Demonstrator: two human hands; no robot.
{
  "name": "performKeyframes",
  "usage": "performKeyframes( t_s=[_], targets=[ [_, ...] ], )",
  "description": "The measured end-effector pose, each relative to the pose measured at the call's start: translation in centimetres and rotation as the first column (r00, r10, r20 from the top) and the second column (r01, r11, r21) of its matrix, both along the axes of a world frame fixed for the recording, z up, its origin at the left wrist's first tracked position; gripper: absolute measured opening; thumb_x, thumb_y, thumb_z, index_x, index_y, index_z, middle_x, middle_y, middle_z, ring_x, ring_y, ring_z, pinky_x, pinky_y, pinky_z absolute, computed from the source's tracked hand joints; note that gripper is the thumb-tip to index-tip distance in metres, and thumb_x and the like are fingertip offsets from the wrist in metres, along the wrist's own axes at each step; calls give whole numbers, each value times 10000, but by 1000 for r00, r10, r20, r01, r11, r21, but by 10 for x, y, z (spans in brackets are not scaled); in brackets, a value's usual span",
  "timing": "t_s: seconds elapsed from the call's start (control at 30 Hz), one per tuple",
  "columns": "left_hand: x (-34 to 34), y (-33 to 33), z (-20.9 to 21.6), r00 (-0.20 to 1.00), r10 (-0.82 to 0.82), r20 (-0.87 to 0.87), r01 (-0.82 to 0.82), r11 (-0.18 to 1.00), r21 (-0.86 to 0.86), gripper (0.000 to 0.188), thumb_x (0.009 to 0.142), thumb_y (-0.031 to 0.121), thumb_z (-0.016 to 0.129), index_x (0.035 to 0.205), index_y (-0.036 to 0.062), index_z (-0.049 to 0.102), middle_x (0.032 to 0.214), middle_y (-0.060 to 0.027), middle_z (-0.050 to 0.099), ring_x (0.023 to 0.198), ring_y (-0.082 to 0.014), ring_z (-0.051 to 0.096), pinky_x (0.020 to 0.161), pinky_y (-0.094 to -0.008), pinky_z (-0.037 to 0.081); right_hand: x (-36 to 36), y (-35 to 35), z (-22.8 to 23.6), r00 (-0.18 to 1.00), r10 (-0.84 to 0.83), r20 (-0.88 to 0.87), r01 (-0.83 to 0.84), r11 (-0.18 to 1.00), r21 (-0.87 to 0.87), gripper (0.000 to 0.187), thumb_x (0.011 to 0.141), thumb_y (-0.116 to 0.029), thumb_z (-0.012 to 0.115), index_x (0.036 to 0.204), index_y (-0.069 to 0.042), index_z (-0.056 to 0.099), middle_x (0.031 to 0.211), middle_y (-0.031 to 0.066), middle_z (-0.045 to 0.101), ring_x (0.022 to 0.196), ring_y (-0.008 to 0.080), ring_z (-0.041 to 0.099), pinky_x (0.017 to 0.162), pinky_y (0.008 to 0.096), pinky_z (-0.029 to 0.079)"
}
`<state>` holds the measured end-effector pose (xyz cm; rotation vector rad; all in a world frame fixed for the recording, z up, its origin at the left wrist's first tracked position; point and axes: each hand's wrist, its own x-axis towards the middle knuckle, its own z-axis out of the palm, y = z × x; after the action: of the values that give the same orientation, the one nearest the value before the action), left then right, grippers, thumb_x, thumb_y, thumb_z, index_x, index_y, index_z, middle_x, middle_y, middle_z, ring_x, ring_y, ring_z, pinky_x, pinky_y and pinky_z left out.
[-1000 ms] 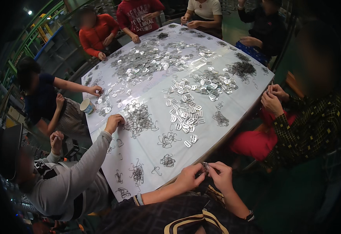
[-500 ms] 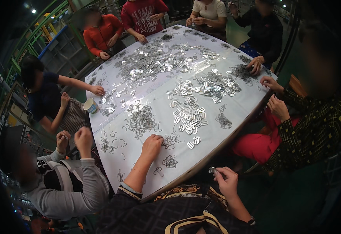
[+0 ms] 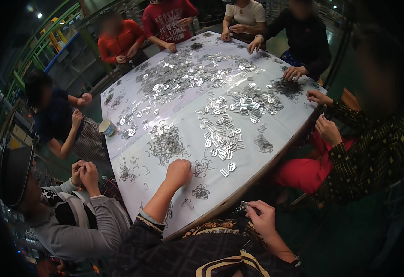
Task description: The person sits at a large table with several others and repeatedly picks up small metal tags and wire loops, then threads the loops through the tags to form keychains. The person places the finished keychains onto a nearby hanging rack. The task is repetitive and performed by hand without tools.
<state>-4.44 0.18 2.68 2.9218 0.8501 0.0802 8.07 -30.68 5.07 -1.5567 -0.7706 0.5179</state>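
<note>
On the white-covered table (image 3: 248,168), my left hand (image 3: 179,172) is closed beside a small heap of bent wire hooks (image 3: 202,168). Its fingertips are mostly hidden, so what they pinch, if anything, does not show. My right hand (image 3: 262,216), off the table's near edge, pinches a small shiny metal piece (image 3: 244,206) between thumb and fingers. A bigger heap of wire hooks (image 3: 167,142) lies just beyond my left hand, and a smaller cluster of hooks (image 3: 201,191) lies nearer me. Flat silver slotted buckles (image 3: 223,134) are piled farther right.
Several people sit or stand around the table, their hands over its edges. One in grey (image 3: 89,226) works close on my left; another in a patterned sleeve (image 3: 349,159) is at my right. A paper cup (image 3: 107,127) stands at the left edge. More buckles (image 3: 179,76) cover the far half.
My left hand has curled in more tightly beside the hooks. My right hand has shifted slightly left and down with its metal piece. The grey-sleeved person has brought both hands together.
</note>
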Motion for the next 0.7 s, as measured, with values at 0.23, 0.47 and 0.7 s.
performKeyframes(
  t_s=[0.23,0.47,0.7],
  targets=[
    [3,-56,12,773,282,568,470,345,-812,36,849,12,631,881,-1,619,842,-48,598,831,-134,568,767,-270,459,-2,4,4,999,4,-35,-4,1000,-3,109,837,43,631,930,62,685,767,105,665,618,129,651,547,236,498],
    [15,-132,42,727,-24,686,624,438,-646,102,827,27,666,919,31,623,961,-100,575,929,-228,559,819,-318,441,-5,6,11,999,-6,-34,5,1000,-6,107,839,33,644,932,63,688,773,109,674,626,133,663,544,231,502],
    [21,-147,31,690,-48,722,604,588,-538,122,812,10,655,925,25,613,995,-127,577,944,-264,566,816,-333,452,-6,3,12,1000,-13,-10,13,1000,9,106,834,25,655,929,57,687,773,117,675,623,140,661,548,242,499]
  ],
)
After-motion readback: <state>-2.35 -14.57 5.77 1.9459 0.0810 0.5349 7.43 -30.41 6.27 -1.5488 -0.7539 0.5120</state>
